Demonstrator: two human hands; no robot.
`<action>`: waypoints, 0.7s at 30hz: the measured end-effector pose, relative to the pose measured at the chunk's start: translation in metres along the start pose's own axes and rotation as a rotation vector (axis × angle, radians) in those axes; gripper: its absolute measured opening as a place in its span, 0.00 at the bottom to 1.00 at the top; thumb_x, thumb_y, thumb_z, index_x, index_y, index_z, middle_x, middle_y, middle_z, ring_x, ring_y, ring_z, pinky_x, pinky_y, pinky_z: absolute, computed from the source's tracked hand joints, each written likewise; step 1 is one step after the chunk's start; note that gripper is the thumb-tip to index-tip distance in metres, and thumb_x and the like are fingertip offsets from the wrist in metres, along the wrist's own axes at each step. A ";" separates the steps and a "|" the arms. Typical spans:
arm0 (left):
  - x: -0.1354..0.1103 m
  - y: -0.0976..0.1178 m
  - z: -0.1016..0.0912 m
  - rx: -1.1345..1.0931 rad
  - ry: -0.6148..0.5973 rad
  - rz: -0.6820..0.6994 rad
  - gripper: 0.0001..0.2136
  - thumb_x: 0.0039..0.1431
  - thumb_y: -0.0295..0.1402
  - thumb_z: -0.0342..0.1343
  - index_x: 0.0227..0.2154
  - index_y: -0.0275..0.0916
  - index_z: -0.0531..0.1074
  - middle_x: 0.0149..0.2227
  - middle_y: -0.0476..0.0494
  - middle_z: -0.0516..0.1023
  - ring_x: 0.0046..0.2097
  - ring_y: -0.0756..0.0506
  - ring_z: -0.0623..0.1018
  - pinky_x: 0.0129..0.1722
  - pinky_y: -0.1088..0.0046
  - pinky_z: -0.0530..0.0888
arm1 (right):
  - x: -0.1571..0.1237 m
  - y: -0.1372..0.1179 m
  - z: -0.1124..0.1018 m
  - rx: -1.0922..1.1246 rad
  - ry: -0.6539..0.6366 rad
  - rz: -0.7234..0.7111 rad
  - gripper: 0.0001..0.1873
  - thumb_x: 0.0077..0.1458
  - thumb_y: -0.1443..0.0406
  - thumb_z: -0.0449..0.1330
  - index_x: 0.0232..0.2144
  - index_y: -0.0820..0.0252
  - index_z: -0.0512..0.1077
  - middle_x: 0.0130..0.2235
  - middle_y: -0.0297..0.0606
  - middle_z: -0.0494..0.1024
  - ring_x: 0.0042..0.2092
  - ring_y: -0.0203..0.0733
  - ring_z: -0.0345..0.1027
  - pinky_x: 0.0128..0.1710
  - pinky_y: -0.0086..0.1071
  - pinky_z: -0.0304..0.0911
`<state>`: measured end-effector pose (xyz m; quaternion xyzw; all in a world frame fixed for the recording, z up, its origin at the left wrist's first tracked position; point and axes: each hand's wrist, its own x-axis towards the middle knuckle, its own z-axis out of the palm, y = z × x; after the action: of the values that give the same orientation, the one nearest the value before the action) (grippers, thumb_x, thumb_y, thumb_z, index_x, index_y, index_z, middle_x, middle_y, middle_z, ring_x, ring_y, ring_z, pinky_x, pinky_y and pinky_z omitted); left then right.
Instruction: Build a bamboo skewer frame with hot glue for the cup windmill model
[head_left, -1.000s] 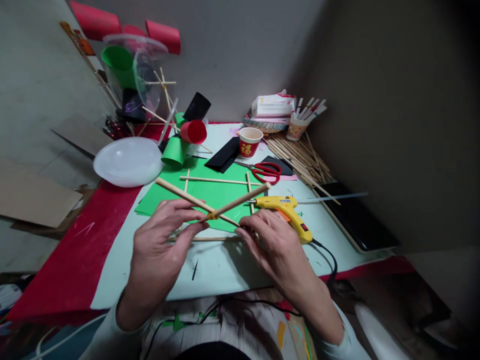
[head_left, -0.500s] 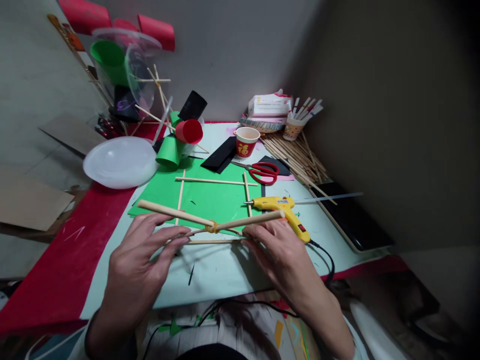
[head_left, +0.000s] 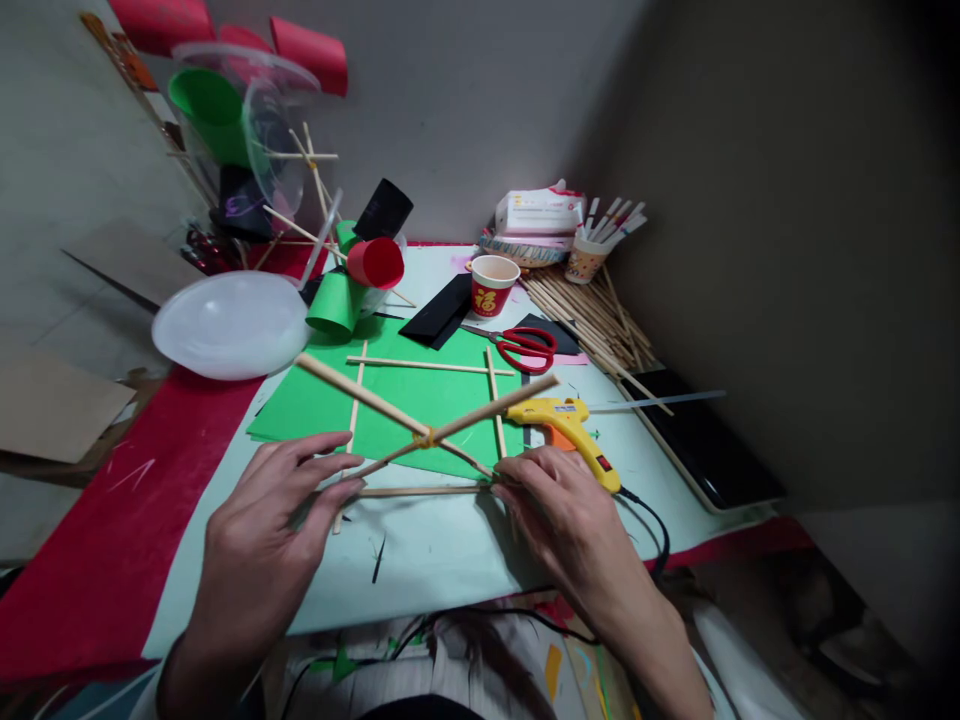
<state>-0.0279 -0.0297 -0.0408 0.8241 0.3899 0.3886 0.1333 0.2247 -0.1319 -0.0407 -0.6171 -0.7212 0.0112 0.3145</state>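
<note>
1. Crossed sticks (head_left: 375, 405) — two round, smooth rods of pale wood, bound where they meet by a thin yellow band (head_left: 425, 437) — are held just above the desk (head_left: 442, 560), over the near edge of a flat green paper sheet (head_left: 442, 395).
2. Orientation: the pair forms an X. One rod runs from its far tip at upper left down to the right hand (head_left: 562, 515). The other runs from its far tip at upper right down to the left hand (head_left: 274, 525). Both long axes slant away from the person, and the far ends stand free.
3. Hands: the left hand has long, nearly straight fingers whose tips nip the near end of its rod. The right hand is more curled, with its fingertips closed on the near end of the other rod.
4. Change: half a second ago the X lay flatter, its arms close to level. The far tips now stand higher and the crossing angle is steeper, while the hands sit in much the same places.
5. Surroundings:
   - A square frame of thin sticks (head_left: 427, 365) lies flat on the green sheet.
   - A yellow plastic glue gun (head_left: 570, 425) with a black cord lies just beside the right hand.
   - Red-handled scissors (head_left: 531, 345), a red-and-white paper cup (head_left: 491, 283) and a loose bundle of skewers (head_left: 592, 315) lie farther back.
   - A translucent white domed lid (head_left: 225, 325) rests at the left, by the red cloth (head_left: 97, 550).
</note>
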 end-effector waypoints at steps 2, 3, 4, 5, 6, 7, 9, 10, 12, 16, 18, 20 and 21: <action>0.001 0.000 0.001 -0.011 -0.008 -0.017 0.05 0.66 0.32 0.57 0.41 0.43 0.78 0.46 0.47 0.80 0.51 0.47 0.77 0.53 0.66 0.71 | 0.001 0.001 0.003 0.002 0.005 0.009 0.05 0.68 0.70 0.55 0.41 0.60 0.71 0.35 0.37 0.72 0.37 0.42 0.65 0.39 0.37 0.59; 0.001 0.000 0.002 -0.010 -0.010 -0.017 0.05 0.67 0.33 0.57 0.41 0.44 0.78 0.46 0.47 0.80 0.51 0.47 0.77 0.53 0.67 0.71 | 0.001 0.001 0.005 -0.001 0.007 0.015 0.05 0.68 0.69 0.55 0.41 0.60 0.71 0.35 0.37 0.72 0.37 0.42 0.65 0.39 0.37 0.58; 0.000 -0.001 0.002 -0.007 -0.014 -0.014 0.05 0.67 0.33 0.57 0.40 0.44 0.78 0.46 0.48 0.80 0.51 0.47 0.77 0.53 0.67 0.71 | 0.001 0.001 0.006 -0.005 0.009 0.019 0.05 0.68 0.70 0.55 0.40 0.60 0.71 0.35 0.36 0.72 0.37 0.42 0.65 0.39 0.37 0.58; 0.000 -0.001 0.002 -0.007 -0.016 -0.012 0.05 0.67 0.33 0.57 0.40 0.44 0.78 0.46 0.48 0.79 0.51 0.47 0.76 0.53 0.67 0.71 | 0.001 0.001 0.007 -0.007 0.011 0.022 0.04 0.68 0.70 0.56 0.40 0.59 0.71 0.35 0.36 0.71 0.37 0.41 0.64 0.39 0.37 0.58; -0.001 -0.002 0.002 -0.007 -0.021 -0.007 0.05 0.67 0.34 0.57 0.40 0.45 0.78 0.46 0.48 0.80 0.51 0.47 0.76 0.52 0.68 0.70 | 0.001 0.001 0.008 -0.006 0.012 0.024 0.04 0.67 0.70 0.56 0.41 0.59 0.71 0.35 0.36 0.71 0.37 0.42 0.64 0.39 0.37 0.58; -0.002 -0.004 0.002 -0.005 -0.029 -0.006 0.05 0.67 0.34 0.57 0.40 0.45 0.78 0.46 0.49 0.80 0.51 0.47 0.76 0.52 0.68 0.70 | 0.001 0.000 0.008 -0.004 0.011 0.025 0.05 0.67 0.71 0.56 0.42 0.59 0.71 0.35 0.36 0.71 0.37 0.42 0.64 0.39 0.37 0.58; -0.005 -0.007 0.001 0.006 -0.047 -0.005 0.06 0.67 0.34 0.56 0.41 0.45 0.78 0.47 0.49 0.80 0.51 0.47 0.76 0.53 0.68 0.70 | 0.000 0.000 0.006 0.003 0.011 0.021 0.05 0.67 0.71 0.56 0.42 0.59 0.71 0.36 0.36 0.72 0.38 0.42 0.64 0.40 0.37 0.59; -0.006 -0.009 0.001 0.017 -0.050 -0.001 0.06 0.68 0.34 0.56 0.42 0.45 0.78 0.48 0.48 0.80 0.51 0.46 0.76 0.53 0.68 0.70 | -0.001 0.000 0.005 0.005 0.015 0.016 0.05 0.67 0.72 0.56 0.43 0.60 0.71 0.36 0.37 0.72 0.37 0.42 0.64 0.40 0.37 0.59; -0.008 -0.011 -0.001 0.032 -0.046 0.015 0.07 0.67 0.34 0.56 0.43 0.45 0.78 0.48 0.47 0.79 0.51 0.46 0.76 0.54 0.67 0.70 | -0.003 0.001 0.000 0.008 0.033 0.006 0.05 0.67 0.72 0.56 0.43 0.60 0.70 0.36 0.37 0.72 0.38 0.42 0.65 0.40 0.37 0.60; -0.010 -0.013 -0.008 0.053 -0.049 0.032 0.06 0.66 0.32 0.57 0.42 0.44 0.78 0.48 0.46 0.80 0.51 0.45 0.77 0.54 0.66 0.71 | -0.007 0.001 -0.010 -0.003 0.078 0.001 0.07 0.66 0.73 0.58 0.45 0.59 0.70 0.38 0.39 0.74 0.40 0.42 0.67 0.42 0.37 0.62; -0.010 -0.013 -0.013 0.083 -0.057 0.033 0.07 0.66 0.31 0.56 0.43 0.43 0.78 0.48 0.46 0.80 0.51 0.45 0.78 0.54 0.65 0.72 | -0.008 0.000 -0.013 -0.004 0.084 -0.003 0.09 0.65 0.73 0.59 0.46 0.59 0.70 0.39 0.38 0.74 0.40 0.42 0.68 0.43 0.36 0.62; -0.011 -0.014 -0.017 0.102 -0.053 0.031 0.07 0.66 0.30 0.56 0.43 0.43 0.78 0.48 0.45 0.80 0.51 0.44 0.78 0.53 0.65 0.73 | -0.009 -0.002 -0.015 0.004 0.081 -0.006 0.10 0.65 0.72 0.59 0.47 0.58 0.70 0.40 0.39 0.74 0.41 0.42 0.69 0.43 0.36 0.63; -0.013 -0.015 -0.019 0.105 -0.045 0.027 0.07 0.66 0.30 0.56 0.42 0.42 0.78 0.47 0.44 0.81 0.51 0.44 0.79 0.53 0.64 0.73 | -0.008 -0.004 -0.015 0.012 0.081 -0.004 0.10 0.65 0.72 0.60 0.48 0.58 0.70 0.41 0.39 0.75 0.42 0.42 0.69 0.43 0.35 0.63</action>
<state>-0.0548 -0.0308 -0.0430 0.8438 0.3954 0.3508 0.0932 0.2288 -0.1458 -0.0303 -0.6137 -0.7091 -0.0100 0.3471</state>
